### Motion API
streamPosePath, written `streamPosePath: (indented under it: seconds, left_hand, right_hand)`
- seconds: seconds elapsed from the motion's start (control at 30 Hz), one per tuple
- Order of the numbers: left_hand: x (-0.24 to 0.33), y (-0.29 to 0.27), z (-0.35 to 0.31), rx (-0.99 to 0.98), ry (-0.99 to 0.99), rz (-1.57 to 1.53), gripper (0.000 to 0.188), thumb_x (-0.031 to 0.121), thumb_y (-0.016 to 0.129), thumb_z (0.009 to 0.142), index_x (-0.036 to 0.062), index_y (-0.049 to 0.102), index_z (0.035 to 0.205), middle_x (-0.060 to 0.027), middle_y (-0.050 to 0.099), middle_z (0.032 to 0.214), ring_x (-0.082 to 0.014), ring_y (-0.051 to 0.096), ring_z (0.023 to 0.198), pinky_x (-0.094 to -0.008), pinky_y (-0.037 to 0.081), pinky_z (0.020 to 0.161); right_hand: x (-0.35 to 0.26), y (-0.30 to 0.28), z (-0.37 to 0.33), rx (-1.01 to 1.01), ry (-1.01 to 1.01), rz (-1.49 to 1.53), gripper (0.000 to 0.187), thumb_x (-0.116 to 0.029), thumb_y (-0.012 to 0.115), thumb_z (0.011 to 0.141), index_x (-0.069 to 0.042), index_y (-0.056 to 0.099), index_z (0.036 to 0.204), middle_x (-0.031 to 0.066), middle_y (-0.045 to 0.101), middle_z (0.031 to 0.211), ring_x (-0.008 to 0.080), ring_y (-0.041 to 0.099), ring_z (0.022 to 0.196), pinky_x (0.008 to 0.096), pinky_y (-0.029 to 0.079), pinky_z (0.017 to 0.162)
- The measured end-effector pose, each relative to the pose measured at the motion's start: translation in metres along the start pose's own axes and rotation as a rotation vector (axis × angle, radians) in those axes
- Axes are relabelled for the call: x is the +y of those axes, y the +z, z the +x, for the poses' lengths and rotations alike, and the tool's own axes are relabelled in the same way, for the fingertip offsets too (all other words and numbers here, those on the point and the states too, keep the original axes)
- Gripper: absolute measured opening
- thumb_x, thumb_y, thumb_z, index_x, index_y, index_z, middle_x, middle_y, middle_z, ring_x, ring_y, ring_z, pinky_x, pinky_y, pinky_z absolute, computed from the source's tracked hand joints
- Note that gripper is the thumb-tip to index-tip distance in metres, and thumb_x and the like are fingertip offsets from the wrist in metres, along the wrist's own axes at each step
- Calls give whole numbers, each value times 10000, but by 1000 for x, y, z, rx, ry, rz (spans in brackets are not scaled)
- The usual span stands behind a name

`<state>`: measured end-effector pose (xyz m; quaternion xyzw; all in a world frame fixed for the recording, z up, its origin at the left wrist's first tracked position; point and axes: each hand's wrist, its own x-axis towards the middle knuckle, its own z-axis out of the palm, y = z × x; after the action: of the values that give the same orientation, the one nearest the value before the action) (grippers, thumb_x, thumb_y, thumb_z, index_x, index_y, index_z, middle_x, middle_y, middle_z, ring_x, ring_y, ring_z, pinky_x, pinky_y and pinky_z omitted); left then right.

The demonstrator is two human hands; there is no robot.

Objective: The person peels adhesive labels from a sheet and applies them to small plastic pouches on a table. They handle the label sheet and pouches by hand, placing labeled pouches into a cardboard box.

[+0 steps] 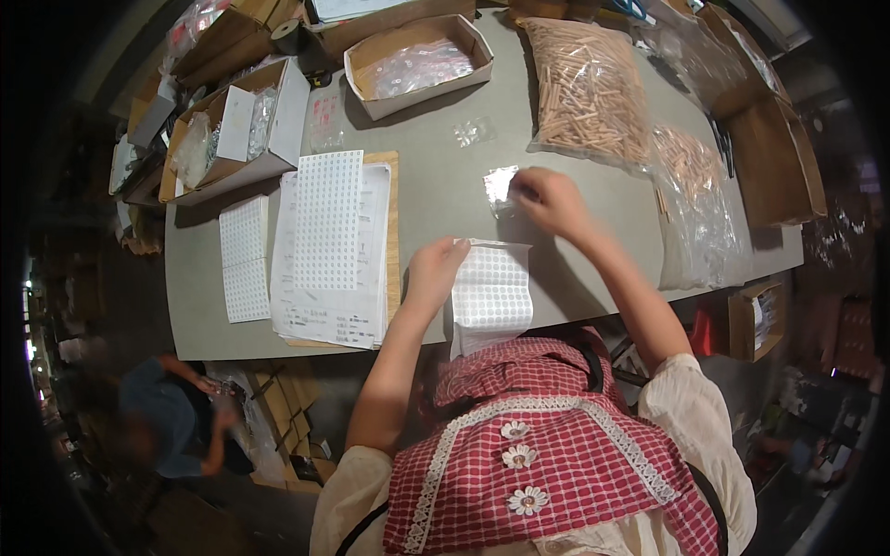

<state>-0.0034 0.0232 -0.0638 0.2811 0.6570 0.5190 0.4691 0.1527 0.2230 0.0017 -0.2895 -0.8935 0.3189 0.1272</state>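
My left hand [434,276] pinches the upper left corner of a white sticker sheet [493,283] printed with rows of small round marks. The sheet's lower end hangs over the table edge against my apron. Beyond it, my right hand [553,202] has its fingers bent together at the right side of a small clear plastic bag [502,188], which glints on the table. What those fingertips hold, if anything, is hidden. Another small clear bag [474,132] with pale pieces lies farther back.
Left of my hands, a printed label sheet [327,221] tops papers on a board, beside another label sheet [245,259]. A white carton [419,67] of small bags stands behind. At right lie a large bag of wooden dowels [591,91] and a smaller dowel bag [693,204].
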Motion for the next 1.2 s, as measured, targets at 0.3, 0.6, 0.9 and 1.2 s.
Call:
streamPosePath:
  seconds: [0.3, 0.6, 0.9, 1.2]
  left_hand:
    - [2, -1, 3, -16, 42, 261, 330, 289, 568, 1009, -29, 644, 964, -226, 681, 837, -385, 659, 770, -441, 498, 720]
    - [20, 24, 10, 12, 12, 158, 220, 179, 630, 1017, -38, 656, 1050, -60, 758, 870, -80, 665, 794, -247, 507, 725]
    - [33, 34, 10, 9, 58, 101, 216, 169, 675, 988, -45, 694, 1011, -51, 754, 851, -62, 645, 763, -233, 494, 688]
    - [12, 47, 15, -7, 113, 86, 144, 88, 636, 970, -36, 707, 991, 17, 689, 769, -26, 565, 695, -213, 440, 613]
  right_hand:
    - [43, 2, 11, 24, 162, -366, 254, -245, 692, 877, 4, 700, 929, 205, 711, 888, 401, 683, 842, 502, 525, 744]
    - [44, -36, -7, -125, 110, 22, 226, -151, 688, 856, -10, 661, 1031, 190, 713, 938, 347, 692, 855, 422, 539, 762]
    - [37, -5, -14, 47, 17, -480, 126, -95, 637, 865, -14, 571, 935, 201, 679, 872, 412, 664, 846, 481, 537, 719]
    - [-32, -8, -44, -89, -268, -151, 167, -102, 682, 833, -29, 620, 970, 141, 649, 941, 353, 638, 935, 441, 512, 814]
